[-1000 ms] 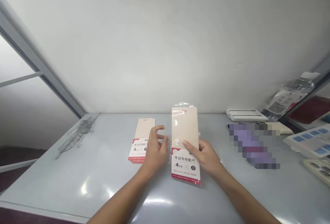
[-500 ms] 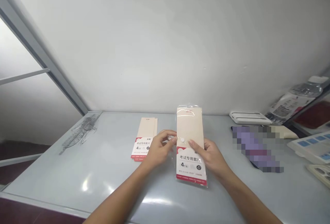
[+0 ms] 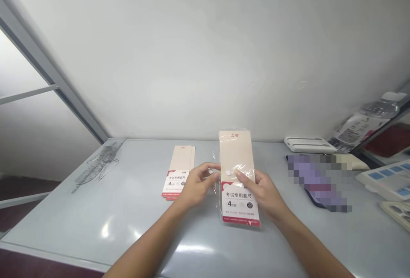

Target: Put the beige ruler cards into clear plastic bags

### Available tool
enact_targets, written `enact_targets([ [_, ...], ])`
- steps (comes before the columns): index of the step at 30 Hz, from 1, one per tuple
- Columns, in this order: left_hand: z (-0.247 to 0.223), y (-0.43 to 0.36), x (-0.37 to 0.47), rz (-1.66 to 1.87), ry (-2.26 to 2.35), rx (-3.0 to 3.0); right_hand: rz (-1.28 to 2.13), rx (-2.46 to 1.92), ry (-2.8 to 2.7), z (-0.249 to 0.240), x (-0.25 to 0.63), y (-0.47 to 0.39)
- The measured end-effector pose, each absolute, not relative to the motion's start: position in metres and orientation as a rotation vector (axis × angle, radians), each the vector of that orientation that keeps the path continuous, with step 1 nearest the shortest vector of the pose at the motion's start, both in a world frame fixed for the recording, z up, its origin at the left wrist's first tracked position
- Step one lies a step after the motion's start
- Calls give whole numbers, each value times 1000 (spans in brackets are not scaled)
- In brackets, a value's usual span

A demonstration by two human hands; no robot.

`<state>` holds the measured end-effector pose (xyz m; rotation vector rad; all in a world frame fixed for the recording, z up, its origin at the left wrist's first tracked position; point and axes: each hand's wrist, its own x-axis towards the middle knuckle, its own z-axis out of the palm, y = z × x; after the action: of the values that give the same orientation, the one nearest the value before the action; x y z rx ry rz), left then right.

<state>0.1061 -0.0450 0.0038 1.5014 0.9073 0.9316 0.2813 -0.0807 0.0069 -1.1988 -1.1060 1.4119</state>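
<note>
A clear plastic pouch (image 3: 235,150) stands tilted above the table, with a cream, white and red printed card (image 3: 240,205) inside. Its Chinese print names a ruler set; no rulers can be made out. My right hand (image 3: 267,190) grips the right edge, thumb across the front and fingers behind. At the left edge, my left hand (image 3: 199,184) pinches the clear flap, which stands out sideways from the pouch. One white snap button (image 3: 228,173) shows on the front, another (image 3: 210,171) by my left fingertips. Matching cards (image 3: 182,158) lie overlapped on the table behind my left hand.
The grey table (image 3: 128,226) meets a white wall (image 3: 192,56) at its back. To the right are a white flat device (image 3: 309,144), a pixelated purple pouch (image 3: 315,179), a leaning water bottle (image 3: 365,120) and a case with blue squares (image 3: 389,177).
The held pouch has turned slightly, its lower end shifting right. More of the clear flap shows on the left, beside my left fingers. Both hands keep their holds.
</note>
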Motion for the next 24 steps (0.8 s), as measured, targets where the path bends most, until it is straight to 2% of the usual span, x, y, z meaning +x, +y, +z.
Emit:
enact_targets([
  [24,5,-47,108,943,882,1469,1427,-1165,-1105,6,282,-81],
])
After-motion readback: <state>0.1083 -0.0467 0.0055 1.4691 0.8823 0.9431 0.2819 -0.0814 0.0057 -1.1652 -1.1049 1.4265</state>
